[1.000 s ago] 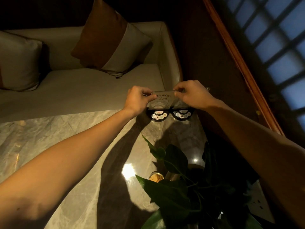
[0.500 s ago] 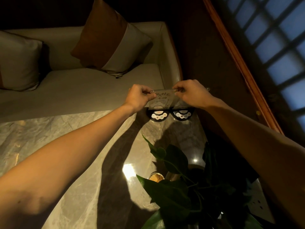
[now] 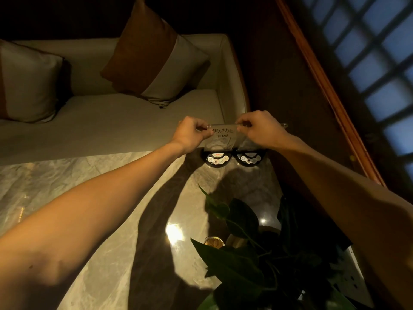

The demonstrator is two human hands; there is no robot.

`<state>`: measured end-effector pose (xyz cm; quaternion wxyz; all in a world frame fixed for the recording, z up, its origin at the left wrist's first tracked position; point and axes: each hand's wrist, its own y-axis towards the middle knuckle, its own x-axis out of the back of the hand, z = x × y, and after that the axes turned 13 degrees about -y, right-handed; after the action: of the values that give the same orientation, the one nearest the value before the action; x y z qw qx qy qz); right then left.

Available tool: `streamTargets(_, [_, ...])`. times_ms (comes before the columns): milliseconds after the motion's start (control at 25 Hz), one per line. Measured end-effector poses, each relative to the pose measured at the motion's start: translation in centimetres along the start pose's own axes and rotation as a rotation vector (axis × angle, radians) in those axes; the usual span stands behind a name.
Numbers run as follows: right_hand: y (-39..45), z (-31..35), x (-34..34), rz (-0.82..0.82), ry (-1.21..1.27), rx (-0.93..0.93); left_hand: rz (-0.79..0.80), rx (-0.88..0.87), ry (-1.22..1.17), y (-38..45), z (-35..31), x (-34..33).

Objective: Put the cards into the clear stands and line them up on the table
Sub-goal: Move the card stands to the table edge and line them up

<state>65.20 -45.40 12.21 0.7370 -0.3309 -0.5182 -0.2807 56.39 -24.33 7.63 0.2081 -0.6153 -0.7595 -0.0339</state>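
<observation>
2 hands: the left hand and the right hand each pinch a top corner of 1 clear stand, fingers closed on it, at the far right end of the table.
Change: little has shifted in the past second; the grip is as it was and the stand sits a touch lower, nearer the table.
Card: a card printed with characters and "09" shows through the acrylic, so it seems seated or nearly so.
Meaning: this stand looks ready to be set down and squared; whether others wait is not visible.
Around: 2 round black call-button units sit just under the stand, right where it would land.
Obstacles: a leafy potted plant crowds the near right corner.
Beyond: a sofa with cushions.
</observation>
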Motion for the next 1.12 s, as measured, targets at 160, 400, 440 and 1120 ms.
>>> streamTargets(160, [0.1,0.0,-0.1,0.014,0.014,-0.02,0.002,0.004,-0.011,-0.1,-0.5,-0.1])
streamTargets(400, [-0.5,0.4,0.4,0.055,0.002,-0.007,0.029,0.041,0.021,-0.1,-1.3,0.5])
streamTargets(440, [-0.7,0.6,0.7,0.061,-0.017,-0.012,0.025,0.038,0.025,-0.3,-1.6,0.7])
streamTargets(1120, [-9.3,25.0,2.9,0.027,-0.022,-0.003,-0.127,-0.077,0.328,-23.4,-3.7,21.3])
